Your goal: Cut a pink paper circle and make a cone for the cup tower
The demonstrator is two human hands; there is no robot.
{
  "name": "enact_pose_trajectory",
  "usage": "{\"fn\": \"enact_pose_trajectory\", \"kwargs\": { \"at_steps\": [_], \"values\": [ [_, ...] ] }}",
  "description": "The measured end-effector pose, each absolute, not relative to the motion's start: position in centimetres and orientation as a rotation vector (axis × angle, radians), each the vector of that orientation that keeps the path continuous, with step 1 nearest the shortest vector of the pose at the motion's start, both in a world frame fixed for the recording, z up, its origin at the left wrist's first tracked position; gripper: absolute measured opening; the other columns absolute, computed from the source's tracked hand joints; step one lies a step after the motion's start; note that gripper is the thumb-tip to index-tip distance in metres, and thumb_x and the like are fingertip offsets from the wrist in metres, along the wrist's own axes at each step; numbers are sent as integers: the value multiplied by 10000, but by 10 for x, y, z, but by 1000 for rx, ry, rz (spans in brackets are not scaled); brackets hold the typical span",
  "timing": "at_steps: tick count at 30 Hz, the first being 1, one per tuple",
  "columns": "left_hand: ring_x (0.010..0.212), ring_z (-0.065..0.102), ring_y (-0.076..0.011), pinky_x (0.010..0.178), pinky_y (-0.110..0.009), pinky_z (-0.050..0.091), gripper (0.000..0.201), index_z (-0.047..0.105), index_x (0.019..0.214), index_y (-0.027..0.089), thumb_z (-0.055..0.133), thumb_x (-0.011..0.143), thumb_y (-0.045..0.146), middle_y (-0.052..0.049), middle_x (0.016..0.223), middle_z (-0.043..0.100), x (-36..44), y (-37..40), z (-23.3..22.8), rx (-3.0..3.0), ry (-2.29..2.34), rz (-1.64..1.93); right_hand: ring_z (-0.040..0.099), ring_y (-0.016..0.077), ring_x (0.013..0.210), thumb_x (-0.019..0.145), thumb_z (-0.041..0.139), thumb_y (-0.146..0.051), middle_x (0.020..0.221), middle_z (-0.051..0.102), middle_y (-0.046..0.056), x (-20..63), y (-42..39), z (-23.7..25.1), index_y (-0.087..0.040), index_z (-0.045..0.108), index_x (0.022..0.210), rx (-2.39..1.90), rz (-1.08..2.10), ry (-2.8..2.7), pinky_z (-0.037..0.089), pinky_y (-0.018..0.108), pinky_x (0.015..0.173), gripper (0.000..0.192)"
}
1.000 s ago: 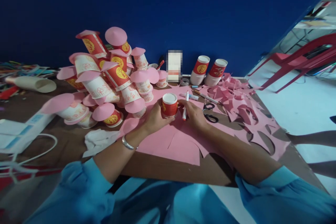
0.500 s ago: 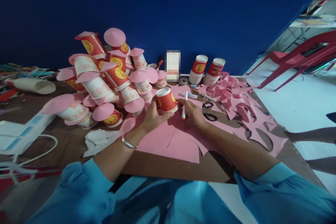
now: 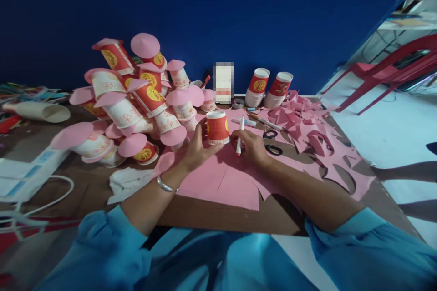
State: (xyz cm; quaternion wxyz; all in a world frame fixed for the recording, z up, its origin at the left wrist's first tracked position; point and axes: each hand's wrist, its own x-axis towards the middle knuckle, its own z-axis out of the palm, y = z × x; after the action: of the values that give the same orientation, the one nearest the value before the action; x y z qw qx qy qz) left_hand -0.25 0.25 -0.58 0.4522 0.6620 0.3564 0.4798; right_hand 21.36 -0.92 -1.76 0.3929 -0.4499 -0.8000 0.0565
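My left hand (image 3: 196, 148) grips a red paper cup (image 3: 216, 127), upside down, lifted just above a pink paper sheet (image 3: 225, 182). My right hand (image 3: 251, 145) holds a white marker with a red tip (image 3: 240, 135), tip pointing down at the sheet, right beside the cup. Both forearms in blue sleeves reach over the brown table (image 3: 218, 218).
A pile of cups with pink paper cones (image 3: 136, 100) fills the left. Black scissors (image 3: 272, 142), pens and two cup stacks (image 3: 269, 87) lie behind my right hand. Pink paper scraps (image 3: 317, 136) cover the right. A white power strip (image 3: 30, 170) and tissue (image 3: 128, 182) lie at left. Red chair (image 3: 392, 70) stands at far right.
The cup stood on the pink sheet a second ago; my left hand has lifted it, tilted it, and now holds it nearly level. My right hand with the marker stayed almost still.
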Motion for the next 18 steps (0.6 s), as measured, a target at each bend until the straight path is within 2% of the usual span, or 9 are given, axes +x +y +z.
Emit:
{"fn": "enact_pose_trajectory", "kwargs": {
  "at_steps": [13,18],
  "values": [
    [1374,579,-326,1156,-541,490,741,393,1469,214,777,844,326,-188,1507,548,-4,3,-6,1652,832,1149,646,192,731,960,599,-252,843,703,70,212,-9,-22,-208,678,952,-1115,93,-2027,485,282,654,90],
    [1377,573,-320,1153,-516,495,810,376,1482,234,815,812,357,-176,1535,524,-4,2,-4,1664,842,1134,649,190,729,989,575,-252,838,698,71,212,-8,-22,-206,681,943,-1073,61,-2045,484,277,651,124]
  ]
}}
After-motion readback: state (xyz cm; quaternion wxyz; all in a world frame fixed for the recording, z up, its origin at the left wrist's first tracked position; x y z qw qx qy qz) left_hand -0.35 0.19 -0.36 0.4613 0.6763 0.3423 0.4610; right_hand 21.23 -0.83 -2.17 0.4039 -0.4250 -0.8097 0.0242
